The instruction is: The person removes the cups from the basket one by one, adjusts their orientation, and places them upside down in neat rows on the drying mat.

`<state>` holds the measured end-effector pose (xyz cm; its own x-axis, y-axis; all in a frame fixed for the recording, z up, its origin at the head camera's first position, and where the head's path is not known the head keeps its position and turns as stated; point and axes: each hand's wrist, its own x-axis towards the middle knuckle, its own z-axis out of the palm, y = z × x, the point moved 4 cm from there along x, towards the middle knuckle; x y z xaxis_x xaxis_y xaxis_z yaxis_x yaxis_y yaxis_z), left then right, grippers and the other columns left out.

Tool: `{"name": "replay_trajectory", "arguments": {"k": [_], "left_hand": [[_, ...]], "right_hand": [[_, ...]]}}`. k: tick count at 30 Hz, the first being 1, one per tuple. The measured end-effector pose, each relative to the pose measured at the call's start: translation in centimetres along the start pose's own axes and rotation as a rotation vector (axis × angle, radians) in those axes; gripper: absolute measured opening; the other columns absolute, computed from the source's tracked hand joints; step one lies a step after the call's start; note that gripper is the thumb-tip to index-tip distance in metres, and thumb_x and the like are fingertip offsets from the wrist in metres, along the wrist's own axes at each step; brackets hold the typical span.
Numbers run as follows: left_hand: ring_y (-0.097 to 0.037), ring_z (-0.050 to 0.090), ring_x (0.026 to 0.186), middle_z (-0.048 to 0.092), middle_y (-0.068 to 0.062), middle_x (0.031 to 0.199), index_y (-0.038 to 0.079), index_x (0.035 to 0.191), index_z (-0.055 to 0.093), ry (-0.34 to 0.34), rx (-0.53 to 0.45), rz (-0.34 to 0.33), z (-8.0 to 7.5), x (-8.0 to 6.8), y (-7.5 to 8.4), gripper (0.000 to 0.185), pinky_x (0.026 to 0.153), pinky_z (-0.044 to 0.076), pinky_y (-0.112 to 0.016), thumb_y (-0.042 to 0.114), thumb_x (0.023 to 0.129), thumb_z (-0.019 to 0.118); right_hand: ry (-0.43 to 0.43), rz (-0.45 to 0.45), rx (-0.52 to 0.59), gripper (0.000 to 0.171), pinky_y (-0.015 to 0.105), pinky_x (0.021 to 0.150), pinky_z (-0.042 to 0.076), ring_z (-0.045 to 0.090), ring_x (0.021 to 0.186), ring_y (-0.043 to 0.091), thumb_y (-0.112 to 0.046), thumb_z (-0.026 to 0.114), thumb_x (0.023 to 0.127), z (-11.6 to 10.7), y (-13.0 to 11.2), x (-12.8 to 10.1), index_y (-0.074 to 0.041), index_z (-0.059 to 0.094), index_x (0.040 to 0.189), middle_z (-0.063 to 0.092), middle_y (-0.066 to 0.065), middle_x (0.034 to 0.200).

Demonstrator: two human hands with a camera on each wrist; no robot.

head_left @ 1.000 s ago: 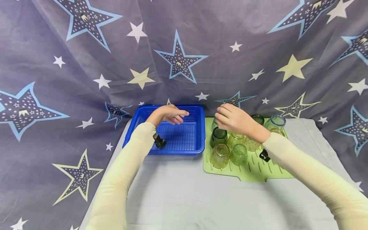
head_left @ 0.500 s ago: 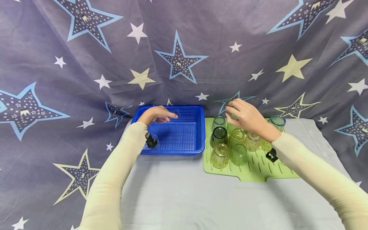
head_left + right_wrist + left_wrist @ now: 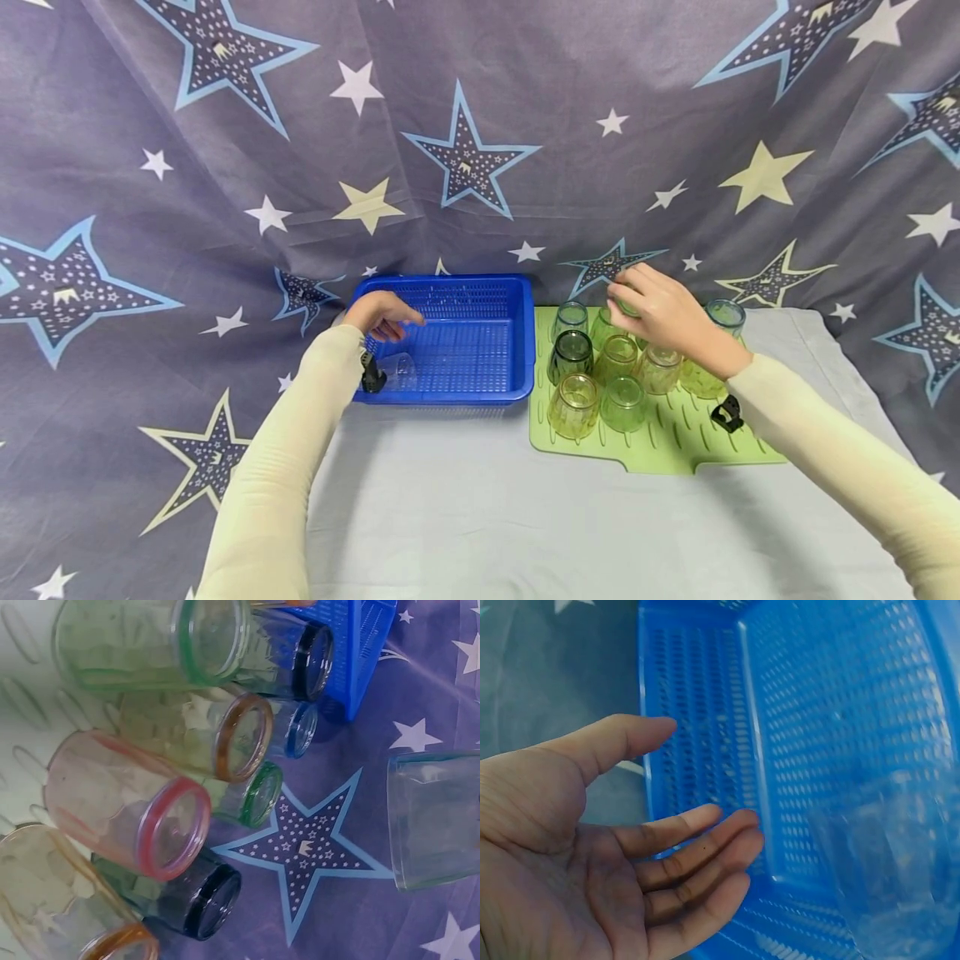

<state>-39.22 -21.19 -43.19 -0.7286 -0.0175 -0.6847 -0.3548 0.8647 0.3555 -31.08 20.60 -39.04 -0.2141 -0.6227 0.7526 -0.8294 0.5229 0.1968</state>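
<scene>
A basket holding a clear cup lies left of a mat bearing cups.

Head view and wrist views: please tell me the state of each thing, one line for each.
left hand: open, holds nothing, over the basket's left rim.
right hand: grips a clear glass, lifted above the mat.
blue basket: holds one clear cup, near its left front corner.
green mat: flat, carries the glasses.
tinted glasses: standing close together on the mat.

Coloured glasses clustered on green mat; clear glass apart.
</scene>
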Motion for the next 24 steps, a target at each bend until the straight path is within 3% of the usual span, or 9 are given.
{"name": "replay_trajectory", "arguments": {"k": [4, 9, 11, 16, 19, 21, 24], "left_hand": [[-0.023, 0.068, 0.099, 0.069, -0.02, 0.125, -0.003, 0.145, 0.05, -0.037, 0.037, -0.062, 0.2, 0.0, -1.2, 0.07, 0.089, 0.056, -0.033, 0.045, 0.096, 0.063], [-0.019, 0.067, 0.081, 0.07, -0.014, 0.095, -0.011, 0.145, 0.045, -0.07, 0.072, -0.119, 0.2, 0.3, -2.5, 0.071, 0.084, 0.056, -0.029, 0.044, 0.1, 0.055], [-0.019, 0.066, 0.078, 0.067, -0.014, 0.092, -0.013, 0.144, 0.045, -0.069, 0.057, -0.148, 0.1, 0.4, -3.1, 0.071, 0.086, 0.057, -0.029, 0.042, 0.101, 0.054], [-0.032, 0.068, 0.099, 0.057, -0.032, 0.131, -0.017, 0.145, 0.039, -0.045, 0.056, -0.188, 0.2, 1.2, -4.0, 0.071, 0.094, 0.058, -0.035, 0.037, 0.102, 0.056], [-0.037, 0.066, 0.112, 0.048, -0.032, 0.146, -0.015, 0.148, 0.037, -0.057, 0.124, -0.198, 0.2, 3.1, -4.7, 0.074, 0.092, 0.059, -0.04, 0.037, 0.1, 0.061], [-0.038, 0.065, 0.111, 0.048, -0.032, 0.145, -0.015, 0.147, 0.036, -0.105, 0.168, -0.21, -0.1, 6.4, -6.0, 0.082, 0.088, 0.06, -0.042, 0.041, 0.096, 0.067], [-0.041, 0.06, 0.122, 0.047, -0.031, 0.147, -0.013, 0.15, 0.034, -0.139, 0.264, -0.204, -0.2, 11.5, -8.1, 0.091, 0.096, 0.056, -0.047, 0.047, 0.092, 0.072]], "right_hand": [[-0.005, 0.008, -0.005, 0.018, 0.038, 0.067, 0.056, 0.059, 0.077, 0.029, -0.008, 0.058, 0.089, -0.1, 0.3, -0.7, 0.003, 0.071, 0.093, 0.066, 0.014, 0.088], [-0.008, 0.012, -0.017, 0.017, 0.037, 0.064, 0.054, 0.057, 0.074, 0.028, -0.01, 0.058, 0.088, -0.3, 0.5, -1.4, 0.002, 0.071, 0.092, 0.065, 0.013, 0.086], [-0.013, 0.011, -0.022, 0.017, 0.037, 0.063, 0.053, 0.057, 0.074, 0.027, -0.01, 0.059, 0.088, -0.3, 0.6, -1.7, 0.002, 0.071, 0.092, 0.065, 0.013, 0.086], [-0.028, 0.021, -0.015, 0.016, 0.038, 0.065, 0.055, 0.058, 0.076, 0.028, -0.008, 0.061, 0.086, -0.3, 0.8, -2.3, 0.002, 0.071, 0.092, 0.066, 0.014, 0.088], [-0.036, 0.045, -0.013, 0.018, 0.038, 0.065, 0.055, 0.058, 0.076, 0.029, -0.01, 0.059, 0.087, -0.3, 0.9, -2.8, 0.002, 0.071, 0.092, 0.066, 0.014, 0.088], [-0.041, 0.062, -0.016, 0.021, 0.037, 0.064, 0.054, 0.058, 0.075, 0.028, -0.012, 0.057, 0.089, -0.4, 1.0, -3.1, 0.002, 0.071, 0.092, 0.066, 0.013, 0.087], [-0.046, 0.077, -0.017, 0.024, 0.037, 0.062, 0.054, 0.057, 0.075, 0.028, -0.014, 0.054, 0.091, -0.5, 1.0, -3.6, 0.002, 0.072, 0.091, 0.065, 0.014, 0.086]]}}
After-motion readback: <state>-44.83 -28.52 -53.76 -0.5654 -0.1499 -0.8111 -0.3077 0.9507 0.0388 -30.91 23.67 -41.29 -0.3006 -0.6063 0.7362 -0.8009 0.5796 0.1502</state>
